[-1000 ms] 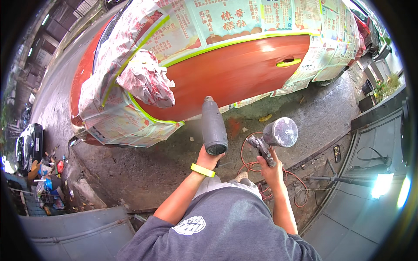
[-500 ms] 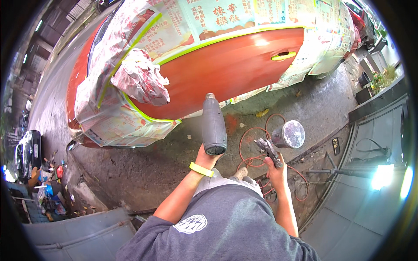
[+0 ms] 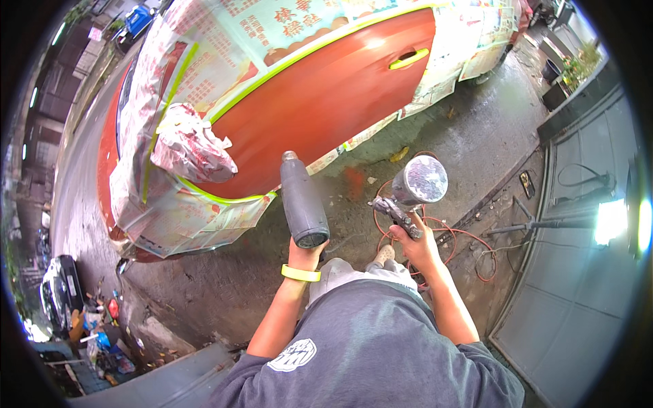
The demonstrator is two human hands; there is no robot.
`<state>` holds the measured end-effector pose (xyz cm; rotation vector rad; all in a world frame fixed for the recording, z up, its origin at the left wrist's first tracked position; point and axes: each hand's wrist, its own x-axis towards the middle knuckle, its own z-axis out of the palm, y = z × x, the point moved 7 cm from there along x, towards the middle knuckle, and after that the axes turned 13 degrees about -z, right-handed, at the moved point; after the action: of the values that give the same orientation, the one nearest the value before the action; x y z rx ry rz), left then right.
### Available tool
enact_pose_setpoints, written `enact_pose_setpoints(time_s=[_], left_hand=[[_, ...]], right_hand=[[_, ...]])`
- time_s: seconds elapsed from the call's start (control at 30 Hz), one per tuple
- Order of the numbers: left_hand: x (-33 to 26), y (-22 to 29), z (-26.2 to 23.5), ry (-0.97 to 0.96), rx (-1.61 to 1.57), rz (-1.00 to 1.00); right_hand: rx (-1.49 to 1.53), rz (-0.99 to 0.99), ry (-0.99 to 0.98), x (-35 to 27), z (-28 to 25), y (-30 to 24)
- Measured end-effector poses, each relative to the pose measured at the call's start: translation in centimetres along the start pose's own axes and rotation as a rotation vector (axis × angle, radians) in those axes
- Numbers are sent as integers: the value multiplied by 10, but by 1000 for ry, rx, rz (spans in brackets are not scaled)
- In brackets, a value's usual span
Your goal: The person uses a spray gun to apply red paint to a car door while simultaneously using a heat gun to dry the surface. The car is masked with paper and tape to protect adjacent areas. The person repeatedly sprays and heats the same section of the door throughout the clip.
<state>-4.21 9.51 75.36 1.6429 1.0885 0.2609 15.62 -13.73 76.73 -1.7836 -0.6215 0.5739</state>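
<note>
My left hand [image 3: 307, 254], with a yellow band at the wrist, is closed round the handle of a dark grey heat gun [image 3: 303, 207]. Its metal nozzle points away from me toward the car's red-orange door panel [image 3: 326, 92]; a gap separates them. In my right hand [image 3: 420, 246] is a spray gun [image 3: 398, 216], gripped by its handle. A round, paint-smeared cup [image 3: 423, 180] sits at the spray gun's head. Most of the left fingers and the heat gun's grip are hidden beneath its body. The door handle [image 3: 408, 59] is wrapped in yellow-green tape.
Printed masking paper [image 3: 224, 58] edged with bright tape covers the car around the door, and a bundled wrapping [image 3: 190, 144] juts out over the mirror. A red hose [image 3: 462, 230] loops over the floor. At right a lamp [image 3: 610, 222] glows on a stand near a grey metal panel [image 3: 571, 292].
The view has turned and shifted, so the car sits higher and further left. The spray gun and its cup are raised closer to the door's level. Both hands keep their holds.
</note>
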Motion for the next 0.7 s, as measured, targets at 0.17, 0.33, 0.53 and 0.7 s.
enact_pose_setpoints(time_s=[0.17, 0.33, 0.53, 0.7], left_hand=[[8, -1, 4, 35, 18, 40], [11, 2, -1, 60, -285, -143], [-4, -17, 16, -35, -194, -223], [2, -7, 17, -24, -141, -138]], right_hand=[[-3, -12, -16, 0, -6, -7], [-40, -78, 41, -2, -9, 7], [-9, -47, 19, 1, -6, 21], [27, -96, -21, 21, -5, 7]])
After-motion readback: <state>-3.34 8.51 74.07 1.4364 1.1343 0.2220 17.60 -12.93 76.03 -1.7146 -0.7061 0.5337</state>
